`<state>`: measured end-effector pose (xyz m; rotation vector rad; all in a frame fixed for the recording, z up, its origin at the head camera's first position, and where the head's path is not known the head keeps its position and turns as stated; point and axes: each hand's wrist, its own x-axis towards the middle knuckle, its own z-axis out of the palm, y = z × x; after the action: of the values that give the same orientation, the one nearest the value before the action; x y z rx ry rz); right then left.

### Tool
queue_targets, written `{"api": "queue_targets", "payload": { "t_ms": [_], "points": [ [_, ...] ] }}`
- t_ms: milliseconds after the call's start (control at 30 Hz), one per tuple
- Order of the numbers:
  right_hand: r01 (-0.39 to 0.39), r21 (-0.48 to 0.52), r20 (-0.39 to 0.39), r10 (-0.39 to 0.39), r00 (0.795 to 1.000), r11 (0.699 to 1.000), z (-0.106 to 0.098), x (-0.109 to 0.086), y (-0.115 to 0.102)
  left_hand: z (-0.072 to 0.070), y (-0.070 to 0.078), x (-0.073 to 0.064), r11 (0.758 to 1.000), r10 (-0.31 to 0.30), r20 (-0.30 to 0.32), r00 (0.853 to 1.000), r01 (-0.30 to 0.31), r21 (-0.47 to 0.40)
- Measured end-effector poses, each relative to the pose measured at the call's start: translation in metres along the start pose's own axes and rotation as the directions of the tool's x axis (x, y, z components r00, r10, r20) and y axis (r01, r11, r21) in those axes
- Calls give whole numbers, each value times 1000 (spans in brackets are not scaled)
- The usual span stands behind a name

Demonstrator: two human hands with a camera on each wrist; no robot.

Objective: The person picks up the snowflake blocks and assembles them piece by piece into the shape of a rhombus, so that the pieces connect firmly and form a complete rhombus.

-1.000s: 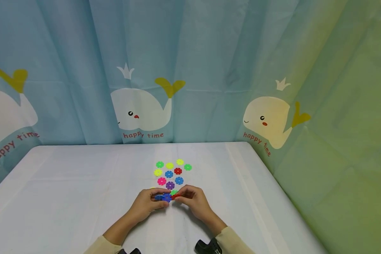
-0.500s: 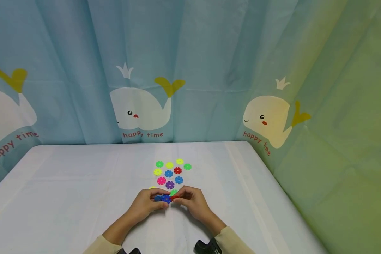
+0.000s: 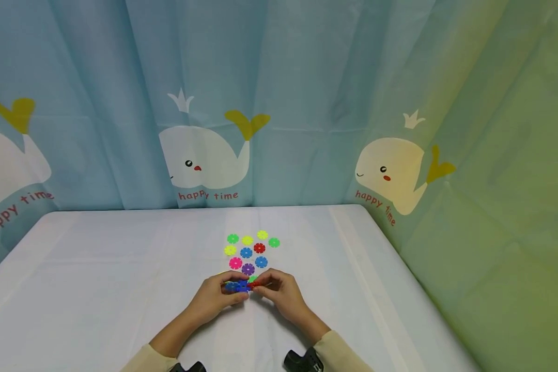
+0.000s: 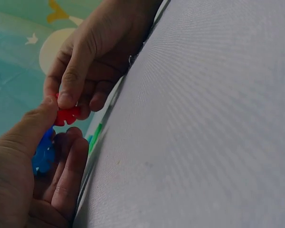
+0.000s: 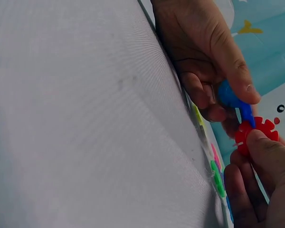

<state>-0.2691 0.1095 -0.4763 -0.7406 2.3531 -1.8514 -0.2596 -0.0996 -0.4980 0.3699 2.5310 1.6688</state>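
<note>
Low over the table's near middle, my left hand (image 3: pixel 217 294) holds joined blue snowflake discs (image 3: pixel 238 286) between thumb and fingers. A red snowflake disc (image 5: pixel 266 127) with a notched rim is pinched by my right hand (image 3: pixel 280 290). In the right wrist view the red disc meets the edge of the darker blue disc (image 5: pixel 247 114); how deep their slots sit cannot be told. A lighter blue disc (image 4: pixel 43 159) lies within the left hand's fingers in the left wrist view. Just beyond the fingertips a green disc (image 3: pixel 253 279) is partly hidden.
Several loose discs lie flat beyond the hands, among them a purple disc (image 3: pixel 248 269), a pink disc (image 3: pixel 235 263) and a yellow disc (image 3: pixel 262 234). They rest on a white table (image 3: pixel 121 268). A blue curtain (image 3: pixel 302 103) with whale prints hangs behind the far edge.
Both hands stay together with the red disc against the blue ones. The blue discs have tilted slightly in the fingers. The whole head view has shifted a little.
</note>
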Motion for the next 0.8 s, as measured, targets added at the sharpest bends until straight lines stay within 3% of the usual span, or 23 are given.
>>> {"api": "queue_targets", "payload": {
  "t_ms": [300,600,800],
  "points": [
    [19,-14,-3,-19,1000,1000,0,3,18,-1,4,-1,999,1,4,1000,-1,46],
    [4,-13,16,-4,1000,1000,-1,-1,-4,1,1,-1,997,34,-22,999,-32,75],
    [8,-15,14,-7,1000,1000,0,1,17,1,0,-2,997,27,-15,1000,-26,66]
  ]
}}
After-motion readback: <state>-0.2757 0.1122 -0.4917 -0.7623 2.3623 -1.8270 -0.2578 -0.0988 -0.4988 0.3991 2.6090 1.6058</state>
